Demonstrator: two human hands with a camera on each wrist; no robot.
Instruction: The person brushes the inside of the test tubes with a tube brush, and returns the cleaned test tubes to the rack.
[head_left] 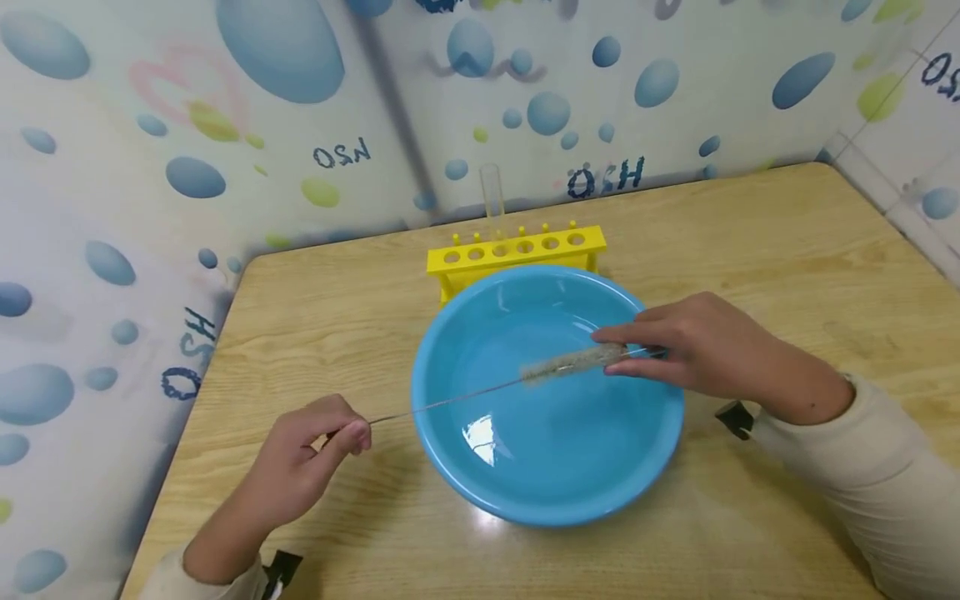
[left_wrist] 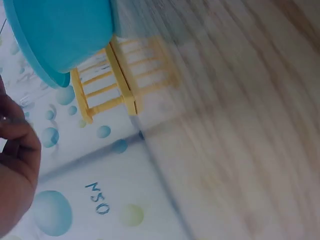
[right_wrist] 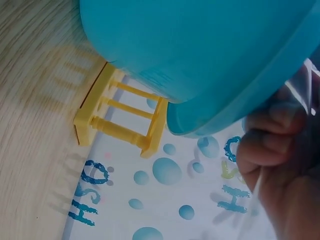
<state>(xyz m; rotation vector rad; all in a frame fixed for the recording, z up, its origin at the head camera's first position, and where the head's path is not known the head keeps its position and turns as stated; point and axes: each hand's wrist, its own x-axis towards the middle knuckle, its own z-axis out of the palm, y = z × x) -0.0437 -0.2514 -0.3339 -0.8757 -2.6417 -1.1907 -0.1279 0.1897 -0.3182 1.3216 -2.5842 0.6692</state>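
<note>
Your left hand [head_left: 302,460] pinches the wire handle [head_left: 450,401] of the brush [head_left: 572,364], its bristles at mid-frame; your right hand [head_left: 697,348] pinches the clear tube [head_left: 647,352], right of centre. Keep handle and tube in line and twist gently, low over the blue basin [head_left: 551,515]; the yellow rack [head_left: 487,265] stands at upper centre.
</note>
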